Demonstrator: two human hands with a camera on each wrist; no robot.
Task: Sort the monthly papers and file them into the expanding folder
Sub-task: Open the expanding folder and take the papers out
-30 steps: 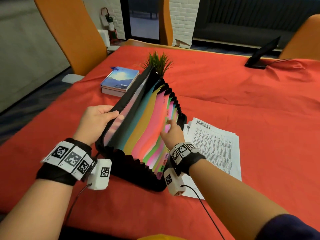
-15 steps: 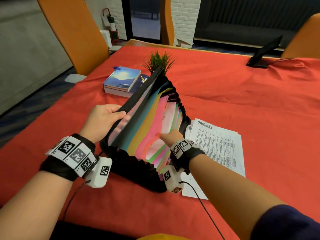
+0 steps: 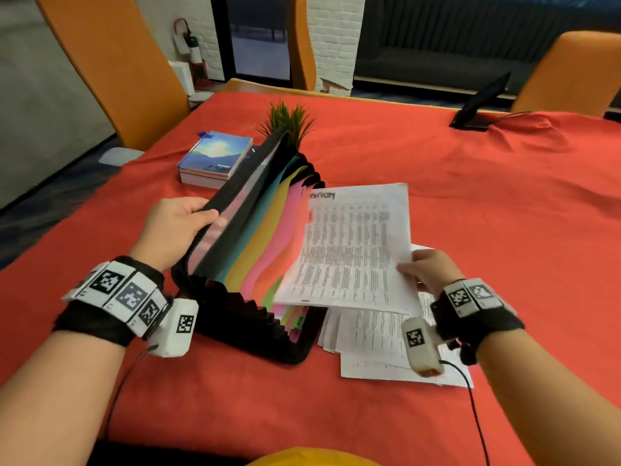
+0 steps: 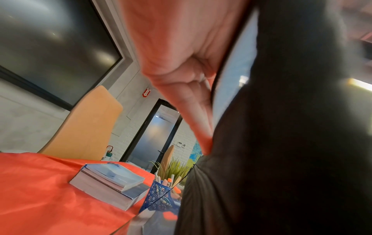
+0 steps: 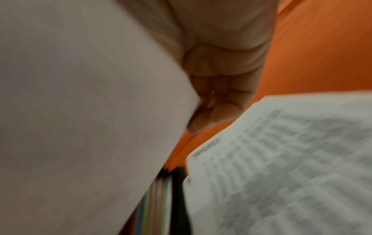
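Observation:
The black expanding folder point(image 3: 242, 307) stands open on the red tablecloth, its coloured dividers point(image 3: 268, 237) fanned out. My left hand point(image 3: 174, 227) grips the folder's front flap point(image 4: 281, 127) at its top edge, thumb over the rim. My right hand point(image 3: 425, 269) pinches the right edge of a printed sheet headed January point(image 3: 349, 247) and holds it lifted over the folder's right side. In the right wrist view the sheet's blank underside point(image 5: 80, 111) fills the left, with my fingers point(image 5: 219, 101) beneath it. More printed papers point(image 3: 373, 344) lie in a loose stack under that hand.
Two stacked books point(image 3: 215, 159) lie behind the folder to the left, next to a small green plant point(image 3: 289, 121) and a blue pen holder point(image 4: 159, 195). A dark tablet stand point(image 3: 480, 105) sits at the far right. Orange chairs point(image 3: 114, 68) ring the table.
My right hand left the folder's dividers, took the January sheet from the stack and lifted it over the folder. The left hand kept its grip on the flap.

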